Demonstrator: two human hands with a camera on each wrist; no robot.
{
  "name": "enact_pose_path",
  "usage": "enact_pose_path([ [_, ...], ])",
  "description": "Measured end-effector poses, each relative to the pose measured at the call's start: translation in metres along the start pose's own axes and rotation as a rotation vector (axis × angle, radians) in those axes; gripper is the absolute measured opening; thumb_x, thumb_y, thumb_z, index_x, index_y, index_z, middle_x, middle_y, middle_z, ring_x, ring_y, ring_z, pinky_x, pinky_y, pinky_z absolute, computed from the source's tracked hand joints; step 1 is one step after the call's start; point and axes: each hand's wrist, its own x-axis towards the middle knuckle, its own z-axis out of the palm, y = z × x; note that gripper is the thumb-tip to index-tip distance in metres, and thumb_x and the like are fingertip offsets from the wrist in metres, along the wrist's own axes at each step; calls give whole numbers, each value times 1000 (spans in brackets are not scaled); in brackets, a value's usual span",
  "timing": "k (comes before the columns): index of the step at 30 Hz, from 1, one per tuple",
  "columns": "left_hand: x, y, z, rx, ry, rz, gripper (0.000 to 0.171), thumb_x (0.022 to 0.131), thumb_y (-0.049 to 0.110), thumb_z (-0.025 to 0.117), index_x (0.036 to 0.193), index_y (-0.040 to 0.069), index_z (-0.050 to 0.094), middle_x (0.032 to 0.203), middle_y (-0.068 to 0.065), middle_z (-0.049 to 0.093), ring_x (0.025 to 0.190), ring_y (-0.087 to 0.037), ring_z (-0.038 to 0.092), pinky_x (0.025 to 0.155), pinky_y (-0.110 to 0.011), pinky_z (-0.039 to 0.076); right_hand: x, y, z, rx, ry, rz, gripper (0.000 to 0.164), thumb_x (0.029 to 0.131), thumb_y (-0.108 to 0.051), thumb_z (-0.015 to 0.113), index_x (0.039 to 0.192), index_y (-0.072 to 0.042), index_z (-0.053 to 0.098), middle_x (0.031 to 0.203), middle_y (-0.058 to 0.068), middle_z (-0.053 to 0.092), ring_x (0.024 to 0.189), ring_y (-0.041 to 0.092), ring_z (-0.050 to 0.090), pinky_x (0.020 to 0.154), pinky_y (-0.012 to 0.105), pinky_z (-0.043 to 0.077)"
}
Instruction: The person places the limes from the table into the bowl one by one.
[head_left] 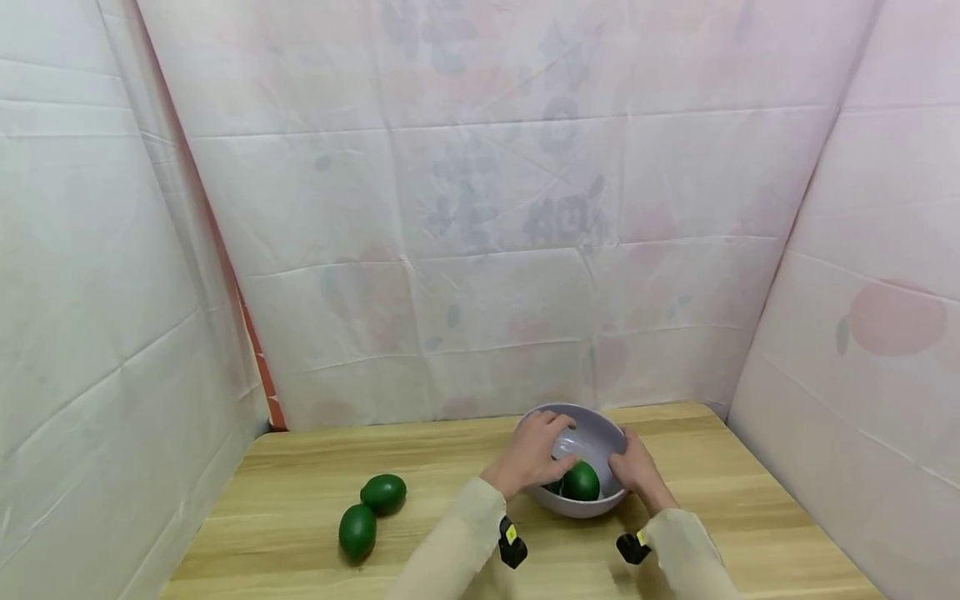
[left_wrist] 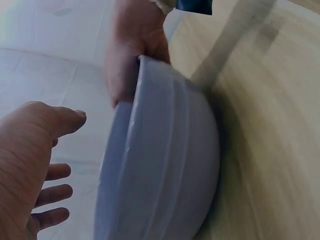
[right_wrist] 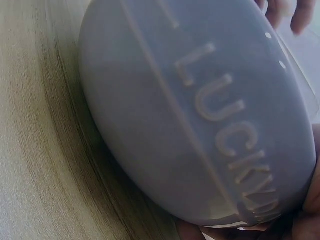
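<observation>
Right hand [head_left: 639,468]: fingers clamped on bowl [head_left: 592,439] at right rim. Left hand [head_left: 534,452]: fingers apart over left side. Hold bowl steady lest green fruit [head_left: 582,482] roll.

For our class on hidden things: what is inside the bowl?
Inside the bowl, one green fruit shows, with a dark green sliver beside it, probably another. The left hand hides what lies under it.

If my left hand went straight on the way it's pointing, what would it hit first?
Your left hand would probably meet the inner wall of the pale purple bowl first; a green fruit inside looks off that line. Depth is hard to judge.
</observation>
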Motion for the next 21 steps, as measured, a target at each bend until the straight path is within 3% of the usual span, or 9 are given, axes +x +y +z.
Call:
enact_pose_path([
  [5, -6, -11, -11, -4, 8, -35, 47, 84, 48, 54, 123, 22, 51, 119, 5, 56, 108, -13, 54, 89, -29, 46, -2, 2, 0, 2, -7, 10, 65, 76, -1, 41, 137, 6, 20, 131, 33, 35, 110, 44, 46, 71, 40, 51],
  [12, -16, -29, -21, 23, 25, -72, 47, 82, 48, 57, 121, 21, 52, 117, 2, 57, 108, -16, 53, 89, -32, 45, -3, 1, 1, -2, 4, -9, 65, 76, -1, 40, 137, 7, 20, 132, 34, 34, 115, 46, 42, 86, 51, 45],
  [21, -33, -52, -27, 58, 58, -86, 45, 80, 46, 62, 117, 21, 54, 114, 1, 60, 106, -19, 55, 89, -34, 45, -3, 2, 2, -4, 29, -26, 64, 73, 1, 41, 135, 6, 24, 130, 33, 38, 114, 45, 45, 84, 50, 47],
])
